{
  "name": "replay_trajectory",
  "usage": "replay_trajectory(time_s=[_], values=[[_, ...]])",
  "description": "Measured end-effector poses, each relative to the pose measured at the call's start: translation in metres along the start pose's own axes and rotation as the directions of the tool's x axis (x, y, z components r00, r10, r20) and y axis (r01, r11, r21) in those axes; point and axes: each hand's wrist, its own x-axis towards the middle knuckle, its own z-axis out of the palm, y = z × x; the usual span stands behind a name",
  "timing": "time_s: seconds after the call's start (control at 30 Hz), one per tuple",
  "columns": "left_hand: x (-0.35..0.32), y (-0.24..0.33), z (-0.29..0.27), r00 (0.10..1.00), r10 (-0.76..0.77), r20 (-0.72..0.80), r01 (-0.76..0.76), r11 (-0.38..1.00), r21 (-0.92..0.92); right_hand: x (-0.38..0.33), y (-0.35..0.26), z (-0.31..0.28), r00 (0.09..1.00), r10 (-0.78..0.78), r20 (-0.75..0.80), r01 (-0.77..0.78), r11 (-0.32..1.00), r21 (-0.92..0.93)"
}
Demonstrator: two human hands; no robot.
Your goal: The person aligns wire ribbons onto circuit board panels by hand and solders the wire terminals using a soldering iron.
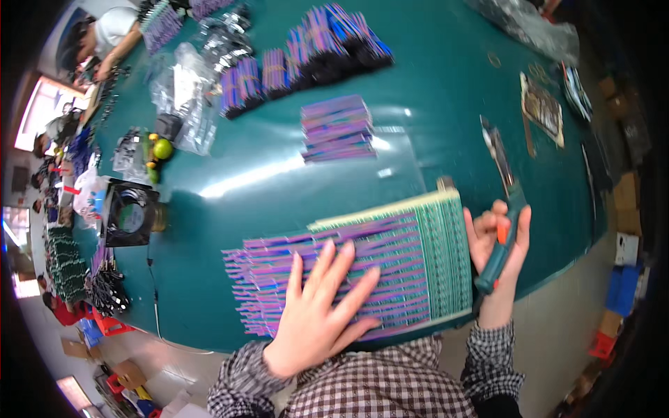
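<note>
My left hand point(320, 310) lies with fingers spread over rows of thin purple and blue wires point(265, 279). These wires lie side by side across a green circuit board panel point(446, 258), their loose ends reaching past its left side. In my right hand point(502, 254), at the panel's right edge, is a soldering iron point(496, 261) with a green and orange handle. Its long metal front points up and away from me, apart from the board. A pale strip point(390, 209) shows along the panel's far edge. Beyond it sits a small stack of purple wire strips point(338, 129).
Bundled purple and blue wires point(306, 52) stand at the back. Clear plastic bags point(191, 97) lie at the back left, near a black fan point(131, 216) with its cord. A flat packet point(542, 108) rests at the right. A person point(104, 42) works at the far left.
</note>
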Motion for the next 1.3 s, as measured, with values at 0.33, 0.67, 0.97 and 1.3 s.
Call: replay_trajectory(time_s=[0.33, 0.67, 0.97, 1.3], values=[[0.123, -0.1, -0.061, 0.986, 0.019, -0.167, -0.098, 0.875, -0.474, 0.007, -0.046, -0.028, 0.985, 0.021, 0.171, -0.012, 0.998, -0.056], [0.18, -0.122, -0.006, 0.967, 0.052, -0.251, -0.114, 0.964, -0.239, 0.002, -0.054, -0.029, 0.991, -0.042, 0.129, 0.057, 0.992, -0.111], [0.175, -0.129, -0.012, 0.976, -0.031, -0.214, -0.059, 0.913, -0.403, 0.002, -0.053, -0.03, 0.99, -0.048, 0.134, 0.063, 0.992, -0.105], [0.135, -0.107, -0.071, 0.961, -0.273, 0.029, 0.202, 0.633, -0.747, -0.003, -0.055, -0.024, 0.996, -0.062, 0.066, 0.07, 0.987, -0.141]])
